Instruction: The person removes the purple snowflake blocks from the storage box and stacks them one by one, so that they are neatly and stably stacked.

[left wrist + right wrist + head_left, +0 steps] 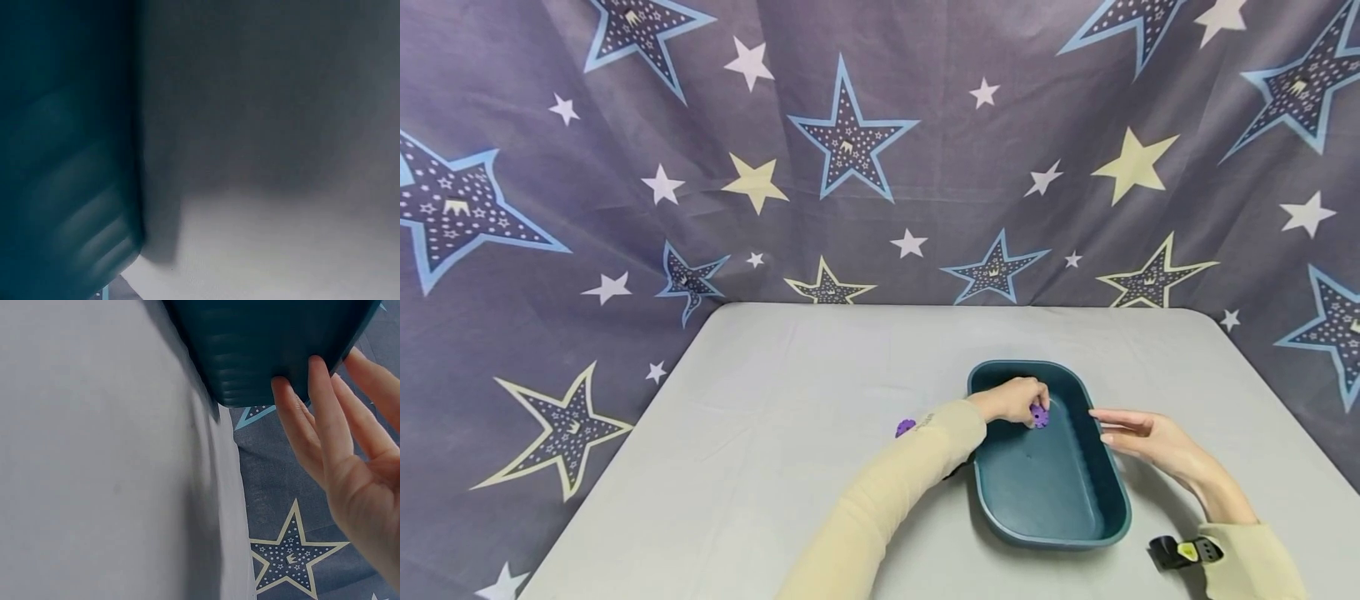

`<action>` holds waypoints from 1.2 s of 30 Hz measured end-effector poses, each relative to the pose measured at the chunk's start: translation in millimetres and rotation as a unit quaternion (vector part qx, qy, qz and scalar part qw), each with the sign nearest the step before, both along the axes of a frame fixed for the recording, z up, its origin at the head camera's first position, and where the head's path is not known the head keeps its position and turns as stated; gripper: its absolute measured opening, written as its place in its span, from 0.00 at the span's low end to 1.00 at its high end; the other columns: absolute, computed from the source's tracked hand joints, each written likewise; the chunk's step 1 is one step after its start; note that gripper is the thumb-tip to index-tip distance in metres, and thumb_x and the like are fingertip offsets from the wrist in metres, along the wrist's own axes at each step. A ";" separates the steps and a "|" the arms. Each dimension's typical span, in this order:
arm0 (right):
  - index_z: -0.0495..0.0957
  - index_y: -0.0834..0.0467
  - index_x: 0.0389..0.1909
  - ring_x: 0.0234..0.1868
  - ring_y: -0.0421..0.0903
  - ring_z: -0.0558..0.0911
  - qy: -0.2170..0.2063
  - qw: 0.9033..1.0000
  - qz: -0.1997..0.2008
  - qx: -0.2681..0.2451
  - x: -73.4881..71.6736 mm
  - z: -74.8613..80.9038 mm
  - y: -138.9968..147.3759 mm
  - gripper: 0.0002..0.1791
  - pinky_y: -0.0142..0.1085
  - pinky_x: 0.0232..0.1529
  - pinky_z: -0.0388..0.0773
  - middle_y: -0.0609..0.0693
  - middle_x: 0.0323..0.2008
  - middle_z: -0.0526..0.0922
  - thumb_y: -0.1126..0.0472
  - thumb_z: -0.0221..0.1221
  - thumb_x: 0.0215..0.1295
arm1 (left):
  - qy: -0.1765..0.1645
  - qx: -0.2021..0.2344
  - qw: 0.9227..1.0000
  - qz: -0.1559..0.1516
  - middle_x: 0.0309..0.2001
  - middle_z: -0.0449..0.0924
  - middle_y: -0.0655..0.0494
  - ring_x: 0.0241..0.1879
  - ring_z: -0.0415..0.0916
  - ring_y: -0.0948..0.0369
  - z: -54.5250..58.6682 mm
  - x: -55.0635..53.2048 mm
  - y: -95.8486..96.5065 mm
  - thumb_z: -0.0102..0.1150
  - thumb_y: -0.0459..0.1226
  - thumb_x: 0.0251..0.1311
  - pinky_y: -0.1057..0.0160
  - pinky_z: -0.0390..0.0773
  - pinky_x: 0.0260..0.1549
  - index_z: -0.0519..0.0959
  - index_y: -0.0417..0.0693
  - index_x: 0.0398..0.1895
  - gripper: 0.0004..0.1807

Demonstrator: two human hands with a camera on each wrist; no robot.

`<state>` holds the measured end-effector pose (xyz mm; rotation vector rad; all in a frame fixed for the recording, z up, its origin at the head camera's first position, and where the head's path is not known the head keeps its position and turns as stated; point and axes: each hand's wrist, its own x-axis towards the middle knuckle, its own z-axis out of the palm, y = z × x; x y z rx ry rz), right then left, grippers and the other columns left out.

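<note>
A deep teal tray (1037,500) with rounded corners lies on the table. My left hand (1017,400) reaches over its left rim and pinches a small purple flower-shaped piece (1040,416) inside the tray. In the left wrist view only the tray's ridged outer wall (94,206) and the table show; the hand itself is hidden. My right hand (1161,446) is at the right rim with fairly straight fingers, fingertips against the tray's outer side in the right wrist view. Another purple piece (906,427) lies on the table, partly behind the left sleeve.
A pale cloth covers the table (775,433). Behind it hangs a grey curtain (895,167) printed with stars. A black wrist strap device (1183,552) sits by the right sleeve, and the left forearm (887,508) crosses the table's front.
</note>
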<state>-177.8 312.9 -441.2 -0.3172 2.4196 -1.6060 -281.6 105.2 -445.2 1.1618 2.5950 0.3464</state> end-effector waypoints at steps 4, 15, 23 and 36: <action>0.65 0.70 0.55 0.42 0.33 0.78 -0.001 1.000 0.000 -0.003 0.1 0.2 -0.2 0.27 0.22 0.41 0.70 0.31 0.43 0.76 0.60 0.57 0.58 | -0.007 0.021 1.000 0.002 0.36 0.76 0.59 0.37 0.72 0.69 0.7 1.0 -2.3 0.65 0.29 0.45 0.82 0.67 0.32 0.78 0.49 0.37 0.14; 0.65 0.70 0.56 0.41 0.33 0.78 -0.001 1.000 -0.002 0.004 1.6 1.3 -1.1 0.27 0.21 0.41 0.70 0.31 0.43 0.76 0.60 0.57 0.58 | -0.040 0.066 0.997 -0.006 0.34 0.79 0.59 0.34 0.73 0.71 8.9 11.5 -11.3 0.51 0.22 0.50 0.82 0.67 0.30 0.80 0.47 0.37 0.15; 0.66 0.69 0.56 0.42 0.32 0.77 -0.003 1.000 -0.008 0.021 1.6 2.2 -0.7 0.28 0.21 0.41 0.69 0.34 0.45 0.76 0.58 0.57 0.58 | -0.021 0.090 0.995 -0.024 0.36 0.79 0.59 0.35 0.72 0.71 13.6 15.9 -16.4 0.53 0.25 0.52 0.83 0.67 0.33 0.81 0.47 0.38 0.14; 0.66 0.69 0.56 0.42 0.30 0.76 -0.002 1.000 -0.008 0.014 1.1 1.6 0.1 0.27 0.22 0.40 0.70 0.33 0.45 0.76 0.59 0.57 0.58 | -0.022 0.124 0.992 -0.019 0.36 0.75 0.58 0.35 0.73 0.71 23.0 23.1 -29.2 0.54 0.28 0.55 0.84 0.68 0.30 0.81 0.48 0.40 0.12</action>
